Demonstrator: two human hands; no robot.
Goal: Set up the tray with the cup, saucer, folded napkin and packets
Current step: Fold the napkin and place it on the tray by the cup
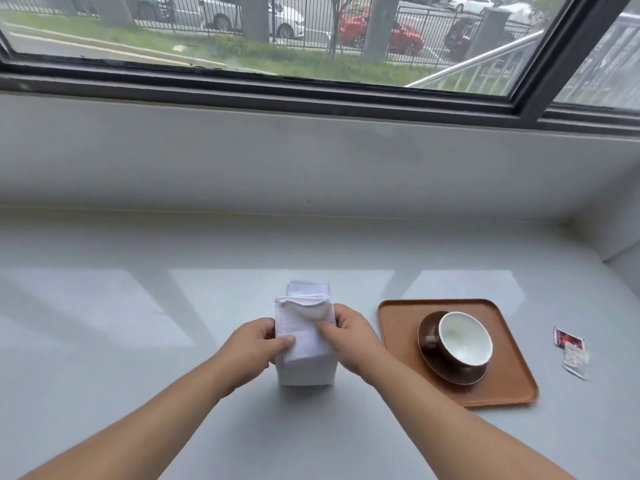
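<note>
A white napkin (304, 355) lies on the grey counter in the middle, partly folded, its upper flap curled toward me. My left hand (254, 344) pinches its left edge and my right hand (346, 336) pinches the flap on its right side. To the right, an orange-brown tray (398, 313) holds a brown saucer (427, 327) with a brown cup (465, 337), white inside, standing on it. Two packets (573, 351), one red-and-white and one pale, lie on the counter right of the tray.
The grey counter (138, 323) runs left and right, backed by a low grey wall (311, 150) under a wide window. A corner of the wall juts in at the far right.
</note>
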